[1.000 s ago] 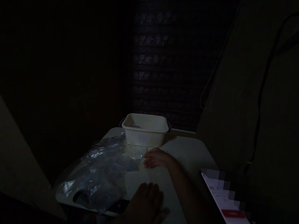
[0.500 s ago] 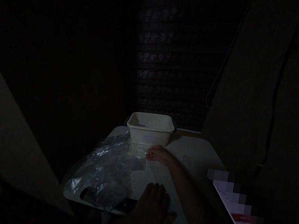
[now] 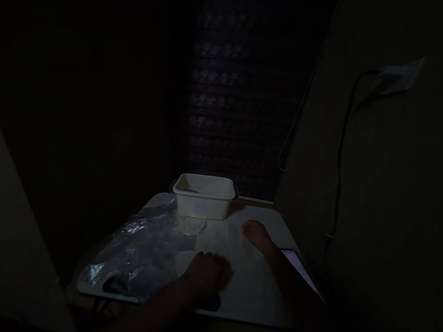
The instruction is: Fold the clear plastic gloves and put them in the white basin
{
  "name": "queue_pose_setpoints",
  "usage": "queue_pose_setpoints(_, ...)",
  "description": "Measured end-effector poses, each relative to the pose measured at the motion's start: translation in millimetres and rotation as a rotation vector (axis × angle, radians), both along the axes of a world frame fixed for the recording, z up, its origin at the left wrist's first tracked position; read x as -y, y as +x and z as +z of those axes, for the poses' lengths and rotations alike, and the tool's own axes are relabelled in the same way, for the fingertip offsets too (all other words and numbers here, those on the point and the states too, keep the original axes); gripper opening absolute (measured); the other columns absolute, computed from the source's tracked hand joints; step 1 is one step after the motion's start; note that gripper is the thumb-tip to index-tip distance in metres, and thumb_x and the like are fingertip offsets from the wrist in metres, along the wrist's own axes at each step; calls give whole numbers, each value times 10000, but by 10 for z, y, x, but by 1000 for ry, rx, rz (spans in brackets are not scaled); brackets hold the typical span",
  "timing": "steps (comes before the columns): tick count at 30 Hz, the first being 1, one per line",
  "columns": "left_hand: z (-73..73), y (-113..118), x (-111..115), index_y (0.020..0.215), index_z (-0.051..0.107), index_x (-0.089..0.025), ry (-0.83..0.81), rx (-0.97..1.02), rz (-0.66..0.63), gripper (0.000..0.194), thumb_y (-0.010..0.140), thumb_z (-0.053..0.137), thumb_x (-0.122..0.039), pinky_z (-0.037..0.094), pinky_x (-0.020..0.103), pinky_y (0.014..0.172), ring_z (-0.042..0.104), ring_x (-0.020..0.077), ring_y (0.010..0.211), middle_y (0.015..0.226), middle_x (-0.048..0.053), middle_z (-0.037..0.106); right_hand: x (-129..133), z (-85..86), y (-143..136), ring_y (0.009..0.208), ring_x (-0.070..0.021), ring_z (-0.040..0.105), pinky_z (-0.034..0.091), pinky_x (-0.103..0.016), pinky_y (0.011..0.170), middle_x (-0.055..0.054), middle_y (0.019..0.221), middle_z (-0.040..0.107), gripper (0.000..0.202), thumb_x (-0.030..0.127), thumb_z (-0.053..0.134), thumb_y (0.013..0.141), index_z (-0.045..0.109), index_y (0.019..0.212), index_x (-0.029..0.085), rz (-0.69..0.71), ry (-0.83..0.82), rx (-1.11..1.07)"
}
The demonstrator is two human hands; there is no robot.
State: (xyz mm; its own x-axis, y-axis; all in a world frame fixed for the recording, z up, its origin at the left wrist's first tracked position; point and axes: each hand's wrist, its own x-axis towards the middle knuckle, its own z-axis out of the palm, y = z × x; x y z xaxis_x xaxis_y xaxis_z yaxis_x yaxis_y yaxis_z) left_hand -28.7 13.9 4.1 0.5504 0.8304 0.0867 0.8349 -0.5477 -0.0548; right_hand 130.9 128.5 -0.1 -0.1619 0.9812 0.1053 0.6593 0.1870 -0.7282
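The scene is very dark. My right hand [image 3: 256, 235] is closed, with its fingertips at the far right edge of a thin clear plastic bag [image 3: 218, 237] lying flat on the white table [image 3: 253, 300]. Nearer to me, my left hand [image 3: 207, 273] lies low over the table with curled fingers; whatever is under them is hidden. Left of it spreads a crumpled heap of clear plastic bags [image 3: 139, 248]. A white plastic tub [image 3: 202, 207] with dark side handles stands at the table's far end, something pale inside it.
A lit phone [image 3: 300, 271] rests along the table's right edge. A cable [image 3: 339, 168] hangs from a wall socket [image 3: 399, 79] on the right. Dark blinds [image 3: 217, 87] hang behind the table, and a pale panel edge [image 3: 1, 198] slopes at the left.
My right hand has moved rightward, away from the front of the tub, and its fingers have closed. My left hand has moved forward and its fingers have curled. The view has shifted.
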Motion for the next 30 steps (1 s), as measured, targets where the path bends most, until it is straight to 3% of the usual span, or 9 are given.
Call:
queue_pose_setpoints(4, 37, 16, -32, 779, 505, -167, 34, -32, 45, 323, 767, 216, -310, 367, 293, 565, 520, 176, 661, 765, 68, 563, 332, 35, 268, 804, -201, 470, 300, -325, 676, -88, 811, 562, 198, 137, 392, 625, 563, 717, 175, -107, 192, 615)
queue_pose_setpoints(8, 90, 105, 67, 766, 498, -166, 57, -71, -30, 282, 751, 259, -315, 365, 308, 565, 515, 180, 645, 744, 69, 557, 567, 48, 455, 869, -250, 412, 269, -382, 672, -112, 875, 521, 235, 126, 399, 619, 565, 774, 186, -134, 177, 868)
queue_pose_setpoints(13, 114, 297, 310, 865, 449, -171, 129, -107, -198, 279, 730, 300, -363, 363, 341, 593, 492, 197, 701, 817, 75, 523, 622, 22, 586, 943, -254, 341, 263, -384, 679, -115, 925, 483, 226, 142, 388, 643, 558, 785, 188, -135, 153, 908)
queue_pose_setpoints(17, -2, 436, 422, 930, 403, -156, 139, -144, -287, 261, 718, 342, -295, 363, 332, 612, 468, 193, 758, 879, 82, 495, 594, -39, 604, 981, -258, 306, 250, -398, 704, -111, 945, 470, 208, 171, 398, 653, 554, 791, 186, -145, 152, 910)
queue_pose_setpoints(20, -131, 513, 407, 966, 375, -140, 145, -162, -288, 296, 696, 381, -262, 363, 341, 620, 456, 204, 783, 898, 84, 485, 569, -107, 589, 1012, -264, 278, 219, -416, 738, -114, 979, 457, 223, 167, 375, 671, 554, 804, 178, -153, 155, 905)
queue_pose_setpoints(24, -262, 607, 355, 902, 405, -148, 135, -164, -262, 207, 709, 363, -208, 367, 337, 579, 476, 193, 717, 825, 63, 504, 551, -156, 552, 1030, -265, 262, 187, -434, 758, -120, 1021, 445, 250, 146, 352, 678, 553, 826, 162, -163, 149, 920)
queue_pose_setpoints(30, -291, 724, 376, 801, 443, -137, 129, -169, -250, 126, 703, 365, -121, 367, 293, 493, 492, 182, 650, 752, 64, 516, 563, 5, 506, 922, -234, 394, 234, -384, 728, -114, 937, 513, 238, 173, 366, 662, 555, 806, 157, -153, 112, 861)
